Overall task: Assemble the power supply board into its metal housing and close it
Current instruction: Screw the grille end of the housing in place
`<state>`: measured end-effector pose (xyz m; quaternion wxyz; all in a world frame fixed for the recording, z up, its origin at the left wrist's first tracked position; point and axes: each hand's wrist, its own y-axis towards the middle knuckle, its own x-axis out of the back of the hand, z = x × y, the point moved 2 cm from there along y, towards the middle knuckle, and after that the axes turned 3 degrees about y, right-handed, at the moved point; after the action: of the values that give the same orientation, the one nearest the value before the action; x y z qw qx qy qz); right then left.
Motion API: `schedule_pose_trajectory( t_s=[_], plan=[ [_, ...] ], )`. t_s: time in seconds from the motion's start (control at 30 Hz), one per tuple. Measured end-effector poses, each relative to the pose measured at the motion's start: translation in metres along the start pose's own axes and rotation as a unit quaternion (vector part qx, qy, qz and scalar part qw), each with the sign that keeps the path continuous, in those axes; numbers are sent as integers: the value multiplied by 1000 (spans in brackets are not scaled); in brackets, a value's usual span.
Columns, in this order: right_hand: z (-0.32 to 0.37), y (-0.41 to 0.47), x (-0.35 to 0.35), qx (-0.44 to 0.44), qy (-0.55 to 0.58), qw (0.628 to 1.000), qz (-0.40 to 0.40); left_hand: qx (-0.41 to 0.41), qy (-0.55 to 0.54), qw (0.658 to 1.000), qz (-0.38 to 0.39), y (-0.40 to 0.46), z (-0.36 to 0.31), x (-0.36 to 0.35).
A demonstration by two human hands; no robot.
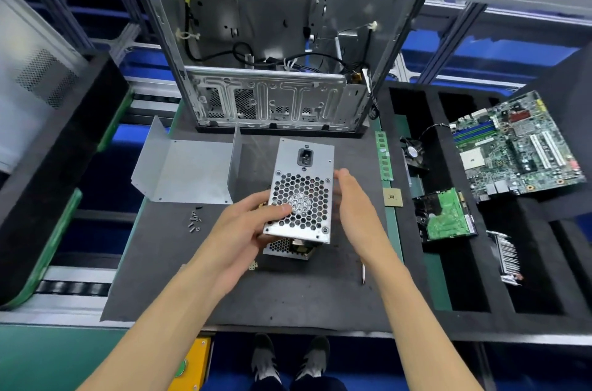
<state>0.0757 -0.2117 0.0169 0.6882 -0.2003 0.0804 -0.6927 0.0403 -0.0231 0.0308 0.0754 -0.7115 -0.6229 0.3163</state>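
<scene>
My left hand [246, 224] grips the power supply housing [301, 195] from its left side, thumb lying across the honeycomb fan grille and fingers curled underneath. My right hand [354, 208] is released, fingers straight and together, palm turned toward the housing's right edge, just beside it; I cannot tell whether it touches the metal. The housing is tilted up off the dark foam work mat [243, 288], its grille face and black power socket toward me. Through the lower open side I see a little of the internal parts, but not clearly.

To the left on the mat lies the bent metal cover [189, 172], a flat sheet with two upturned sides, apart from the housing. Near its front corner sits a small cluster of screws [194, 221].

Beyond the housing stands an open computer chassis [275, 70], with black cables inside. To the right of the mat, a memory stick [383, 155] and a processor chip [392, 197] lie on a green strip. Further right, a black foam tray [448, 262] holds a small fan [413, 152], a green circuit card [447, 214], a motherboard [515, 150] and a finned heatsink [507, 254]. A thin pen-like tool [363, 273] rests on the mat near my right forearm.
</scene>
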Motion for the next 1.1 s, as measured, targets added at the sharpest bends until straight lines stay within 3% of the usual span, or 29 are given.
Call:
schedule_pose_trajectory(
  t_s=[0.13,0.23,0.37,0.47,0.6,0.67,0.77,0.93,1.1],
  plan=[
    [-13,-6,35,36,-171,975,-138,2,19,1000,-16,-1,3,0],
    [-35,-6,48,-35,-299,944,-134,10,18,999,-39,0,3,0],
    [-53,-2,50,-79,-333,932,-120,4,66,995,-78,1,-2,-4],
    [-45,-1,54,-62,-279,948,-140,-15,92,988,-121,-3,-7,-4],
    [7,-12,58,30,-64,984,-164,-48,132,974,-180,-10,-10,7],
    [46,-20,51,82,12,987,-140,-67,137,968,-199,-14,-13,17],
    [93,-31,25,122,135,982,-43,-92,151,961,-212,-21,-19,32],
    [124,-39,-45,162,172,967,93,-117,149,951,-246,-37,-24,68],
    [120,-33,-101,145,170,965,137,-101,244,907,-329,-44,-6,117]
  ],
)
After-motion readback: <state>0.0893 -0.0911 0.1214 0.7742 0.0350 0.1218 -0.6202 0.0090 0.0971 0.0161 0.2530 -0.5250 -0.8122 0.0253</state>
